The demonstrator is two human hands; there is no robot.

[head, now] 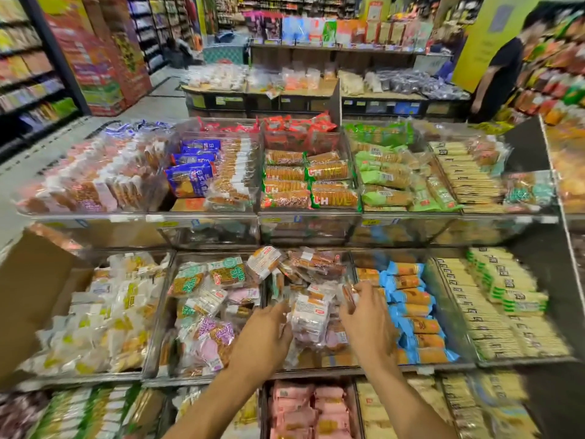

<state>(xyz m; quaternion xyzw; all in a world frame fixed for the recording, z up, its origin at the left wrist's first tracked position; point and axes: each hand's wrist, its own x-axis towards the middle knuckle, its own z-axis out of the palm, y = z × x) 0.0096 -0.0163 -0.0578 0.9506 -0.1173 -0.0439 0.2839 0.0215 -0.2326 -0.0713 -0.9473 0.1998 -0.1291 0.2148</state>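
Both hands are in the same clear bin [316, 371], middle tier of a shop snack display.

Left hand [266, 334]: fingers curled onto the left edge of a white-labelled biscuit pack [308, 318], holding it. The fingertips are hidden behind the wrapper and motion blur softens the contact. The pack stands roughly upright on the heap, just right of this hand, between the two hands.

Right hand [367, 318]: narrow, thumb and fingers pinching a small orange pack [349, 295] at the fingertips. That pack sits just above and left of the hand, near the bin's right divider. The two held packs are close together; cannot tell if they touch.

More loose clear-wrapped packs are piled beyond both hands, towards the back of the bin.

Around them:
- Blue-wrapped biscuit packs [411, 312] are stacked in the next bin, just right of the right hand.
- Teal and purple patterned packs [205, 312] lie in the bin left of the left hand.
- Pink packs [300, 403] fill the tier below, between the forearms.
- Cream wafer packs [493, 312] are well right of the right hand.
- A cardboard box [31, 296] is far left of the left hand.
- Green-and-red cracker packs [332, 185] are on the tier above, beyond both hands.
- A person in a black top [500, 74] stands far off, up and right.
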